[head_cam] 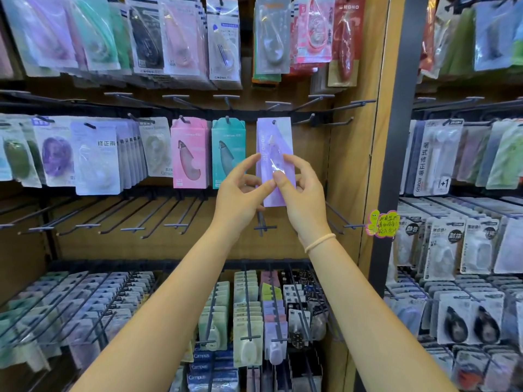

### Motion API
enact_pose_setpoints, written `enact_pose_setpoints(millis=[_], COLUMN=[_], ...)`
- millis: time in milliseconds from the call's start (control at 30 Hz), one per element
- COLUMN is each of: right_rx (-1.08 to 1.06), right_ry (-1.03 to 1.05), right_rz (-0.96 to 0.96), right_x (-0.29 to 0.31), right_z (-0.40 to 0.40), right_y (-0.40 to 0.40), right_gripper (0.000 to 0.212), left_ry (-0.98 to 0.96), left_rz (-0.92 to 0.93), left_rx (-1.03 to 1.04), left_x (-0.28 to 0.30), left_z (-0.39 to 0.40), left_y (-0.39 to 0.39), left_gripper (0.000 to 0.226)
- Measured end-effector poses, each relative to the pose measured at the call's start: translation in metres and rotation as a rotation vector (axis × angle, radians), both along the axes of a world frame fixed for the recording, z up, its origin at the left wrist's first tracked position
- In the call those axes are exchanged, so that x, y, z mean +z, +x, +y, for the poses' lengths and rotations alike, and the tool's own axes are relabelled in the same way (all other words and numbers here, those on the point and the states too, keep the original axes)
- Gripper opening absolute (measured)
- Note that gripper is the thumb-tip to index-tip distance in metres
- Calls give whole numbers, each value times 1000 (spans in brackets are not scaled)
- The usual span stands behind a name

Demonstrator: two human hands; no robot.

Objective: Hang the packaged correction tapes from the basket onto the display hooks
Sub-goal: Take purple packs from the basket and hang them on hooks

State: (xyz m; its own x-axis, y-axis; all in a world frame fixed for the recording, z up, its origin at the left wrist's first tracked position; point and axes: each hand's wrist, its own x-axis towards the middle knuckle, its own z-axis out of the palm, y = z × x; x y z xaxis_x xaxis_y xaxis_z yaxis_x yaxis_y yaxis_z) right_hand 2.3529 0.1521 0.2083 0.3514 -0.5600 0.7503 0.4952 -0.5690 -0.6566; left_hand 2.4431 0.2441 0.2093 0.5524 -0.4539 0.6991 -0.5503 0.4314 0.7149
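both hands, left hand (240,190) and right hand (300,190), pinch the purple correction tape pack (274,137), seemingly hooked.

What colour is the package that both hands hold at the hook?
Light purple: the flat purple correction tape package, best seen in the head view.

A yellow-green handwritten note (385,223) is stuck on the dark grey post (396,137).
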Motion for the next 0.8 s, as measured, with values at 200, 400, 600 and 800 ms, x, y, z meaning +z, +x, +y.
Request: enact_pose_setpoints(millis=[200, 400, 600, 800], right_rx=[-17, -17, -48, -52], right_ry=[-7, -33, -102, -114], right_rz=[40, 180, 313, 275], right_x=[3, 5, 5, 7], right_z=[1, -8, -24, -26], right_y=[-1, -2, 12, 15], right_gripper=[35, 40, 47, 47], left_ry=[-4, 34, 120, 135], left_rz=[10, -29, -97, -149], left_rx=[30, 76, 206, 267], left_x=[1, -1, -6, -3], left_z=[-3, -9, -26, -29], left_y=[-1, 8, 31, 31], left_gripper=[57, 58, 61, 62])
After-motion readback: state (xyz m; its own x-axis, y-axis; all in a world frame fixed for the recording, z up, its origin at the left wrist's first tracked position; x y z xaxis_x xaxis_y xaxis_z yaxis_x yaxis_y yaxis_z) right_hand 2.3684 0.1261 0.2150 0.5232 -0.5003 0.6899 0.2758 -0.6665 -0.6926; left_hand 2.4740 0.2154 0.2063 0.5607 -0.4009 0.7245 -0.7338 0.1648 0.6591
